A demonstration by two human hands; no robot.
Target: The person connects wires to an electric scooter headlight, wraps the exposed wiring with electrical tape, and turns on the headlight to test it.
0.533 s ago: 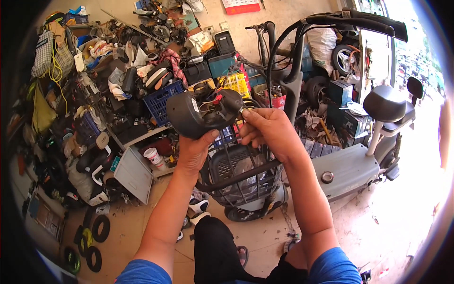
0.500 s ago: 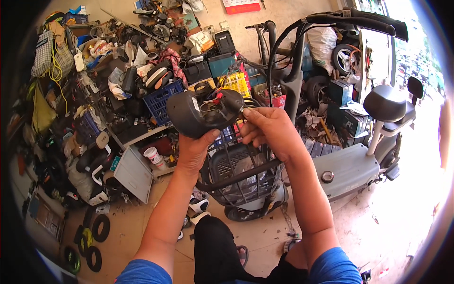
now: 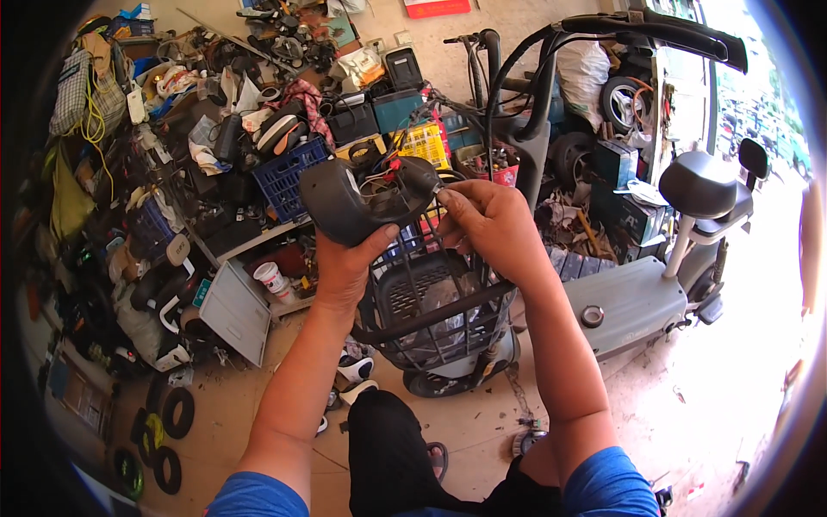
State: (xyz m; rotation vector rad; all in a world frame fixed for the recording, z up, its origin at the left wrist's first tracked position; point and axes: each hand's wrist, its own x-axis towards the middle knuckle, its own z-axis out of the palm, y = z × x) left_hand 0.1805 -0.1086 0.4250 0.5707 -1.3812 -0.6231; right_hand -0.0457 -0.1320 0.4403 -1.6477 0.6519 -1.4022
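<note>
My left hand [image 3: 349, 263] grips a black plastic housing [image 3: 332, 202] from below, its thumb pressed against the near side. The housing is held up in front of me, above a scooter's front basket [image 3: 431, 289]. Thin coloured wires [image 3: 379, 179], red and white among them, show in its open hollow. At its narrow right end, my right hand [image 3: 491, 220] pinches a small shiny piece between thumb and forefinger. The fingers hide most of that piece, so its kind cannot be told.
An electric scooter [image 3: 633, 302] stands ahead and right, its handlebar [image 3: 646, 30] high up. Shelves of parts hold a blue crate [image 3: 289, 185] and a yellow box [image 3: 422, 145]. Small tyres [image 3: 178, 414] lie on the floor at left. A white bucket [image 3: 271, 277] stands near a grey panel [image 3: 233, 310].
The housing and both hands have shifted slightly left in view, with the housing tipped a little. My right fingers stay pinched at its right end.
</note>
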